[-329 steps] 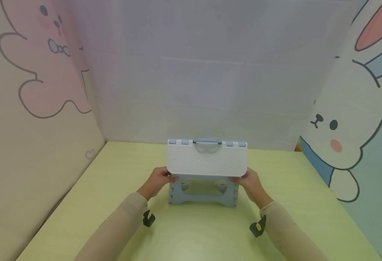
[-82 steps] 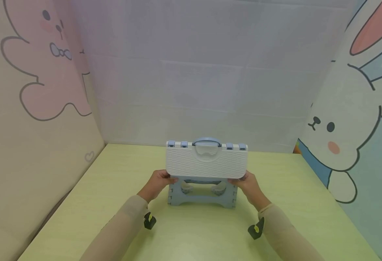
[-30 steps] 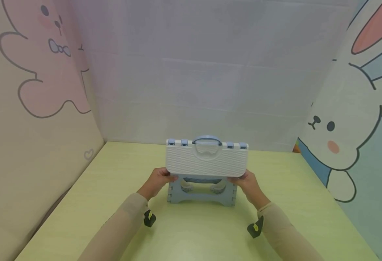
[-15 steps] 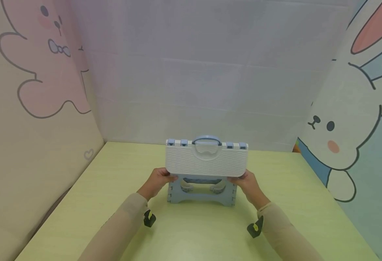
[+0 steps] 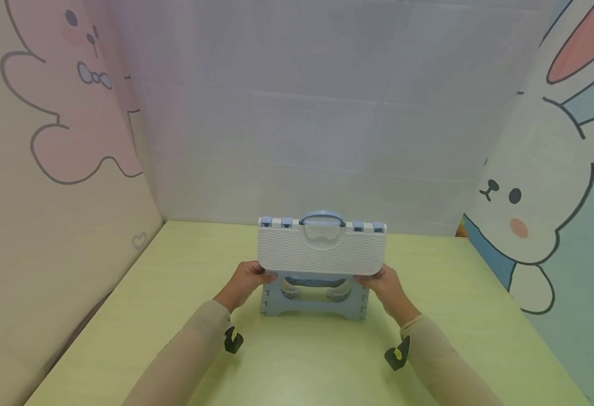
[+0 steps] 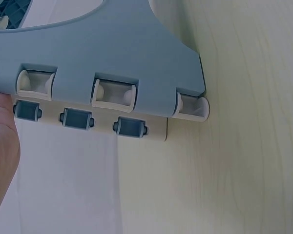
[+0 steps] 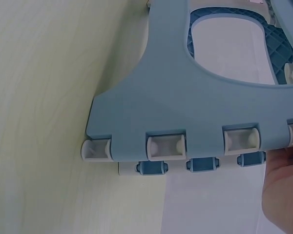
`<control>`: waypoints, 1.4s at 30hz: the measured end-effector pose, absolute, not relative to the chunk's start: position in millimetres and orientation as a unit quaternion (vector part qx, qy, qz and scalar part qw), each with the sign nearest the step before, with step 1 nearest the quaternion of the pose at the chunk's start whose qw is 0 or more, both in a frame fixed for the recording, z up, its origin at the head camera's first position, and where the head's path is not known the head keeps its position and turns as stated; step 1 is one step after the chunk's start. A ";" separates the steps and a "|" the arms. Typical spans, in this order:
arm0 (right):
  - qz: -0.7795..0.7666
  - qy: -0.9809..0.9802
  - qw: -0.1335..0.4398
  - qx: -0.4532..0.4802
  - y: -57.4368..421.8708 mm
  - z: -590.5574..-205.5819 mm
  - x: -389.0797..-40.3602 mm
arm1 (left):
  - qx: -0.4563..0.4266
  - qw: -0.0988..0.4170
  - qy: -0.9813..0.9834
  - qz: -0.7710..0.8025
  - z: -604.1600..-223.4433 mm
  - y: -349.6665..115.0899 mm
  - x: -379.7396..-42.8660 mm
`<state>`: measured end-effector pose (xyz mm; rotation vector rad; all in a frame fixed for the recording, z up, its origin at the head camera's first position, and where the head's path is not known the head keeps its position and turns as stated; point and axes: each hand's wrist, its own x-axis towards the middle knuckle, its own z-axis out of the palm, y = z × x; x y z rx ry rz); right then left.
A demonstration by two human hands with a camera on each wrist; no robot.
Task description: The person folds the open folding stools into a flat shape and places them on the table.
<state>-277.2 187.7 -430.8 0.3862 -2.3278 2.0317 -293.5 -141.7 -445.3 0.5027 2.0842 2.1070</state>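
Observation:
A folding step stool (image 5: 322, 256) stands on the table in the head view, with a textured white top, a blue carry handle (image 5: 322, 215) arched at its far edge and a blue leg panel (image 5: 313, 308) towards me. My left hand (image 5: 243, 285) grips its left side just under the top, thumb on the front. On the opposite side my right hand (image 5: 390, 290) holds it likewise; most fingers of both hands are hidden behind the stool. The wrist views show the hinged leg edges close up, with part of the left hand (image 6: 1, 141) and right hand (image 7: 285, 190).
The pale yellow-green table (image 5: 185, 259) reaches back to a plain curtain (image 5: 317, 124). Side walls carry a pink cartoon animal (image 5: 79, 113) at left and a white rabbit (image 5: 535, 214) at right. A small black wrist device (image 5: 397, 356) hangs by each sleeve.
Since the oldest frame the stool's top looks tilted more towards me, its handle arches higher and gaps show at the hinges. Over the last second nothing has visibly moved but the camera, slightly.

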 end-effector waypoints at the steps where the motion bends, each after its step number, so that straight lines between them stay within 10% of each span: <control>1: 0.654 -0.746 0.014 0.125 187.6 -430.7 -277.4 | 0.167 0.067 0.692 0.699 -445.1 -141.8 -293.6; 42: 0.665 -0.738 0.012 0.116 187.2 -429.7 -276.6 | 0.169 0.072 0.700 0.690 -439.7 -142.0 -290.5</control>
